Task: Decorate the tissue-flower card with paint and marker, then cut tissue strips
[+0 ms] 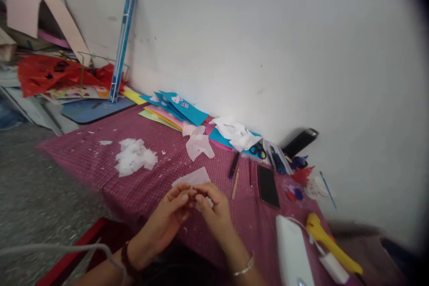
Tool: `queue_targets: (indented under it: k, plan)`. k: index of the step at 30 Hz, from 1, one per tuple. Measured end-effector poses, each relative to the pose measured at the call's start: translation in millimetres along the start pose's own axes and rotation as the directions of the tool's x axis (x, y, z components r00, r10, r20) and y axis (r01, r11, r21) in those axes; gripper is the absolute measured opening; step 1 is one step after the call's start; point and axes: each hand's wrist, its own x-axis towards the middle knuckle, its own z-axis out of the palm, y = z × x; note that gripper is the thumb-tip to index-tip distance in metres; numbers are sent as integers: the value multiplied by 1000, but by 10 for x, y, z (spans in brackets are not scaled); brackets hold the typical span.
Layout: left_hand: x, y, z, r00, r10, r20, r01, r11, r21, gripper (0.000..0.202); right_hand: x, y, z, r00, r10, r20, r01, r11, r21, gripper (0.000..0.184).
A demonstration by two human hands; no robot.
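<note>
My left hand (172, 208) and my right hand (214, 208) meet fingertip to fingertip above the near edge of the table, both pinched closed. Whatever sits between the fingertips is too small to make out; a bit of white shows by my right thumb. Just beyond the fingers lies a sheet of thin pale paper (197, 176), partly hidden by them. Farther off rests a crumpled piece of pale pink tissue paper (199, 146). To the left is a heap of torn white tissue paper (134, 157), with small scraps scattered around it.
A dark pen (234, 165), a wooden stick (235, 184) and a phone (268, 186) lie to the right. Scissors (258, 149), white tissue (234, 132) and coloured card (184, 107) line the wall. A white device (293, 250) and a yellow tool (331, 243) are at near right.
</note>
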Motion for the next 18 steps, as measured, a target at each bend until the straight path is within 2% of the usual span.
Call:
queue_targets:
  k: [4,7,11,14,18]
  plan:
    - [48,-78,-25,997,59,58,-66,990,121,36,91,128,-25,970,220,-103,-218,975,33,11]
    - [39,-66,3,994,61,92,-81,970,231,39,162,191,-96,942,310,-128,-295,947,127,13]
    - [34,12,28,992,46,116,-79,951,298,40,189,221,-147,934,343,-96,-317,923,218,21]
    - [46,26,34,992,-4,124,-22,977,211,38,178,222,-143,939,336,-77,-302,909,287,27]
    - [46,-44,96,979,-91,185,83,995,53,38,161,224,-158,952,281,-124,-233,923,305,30]
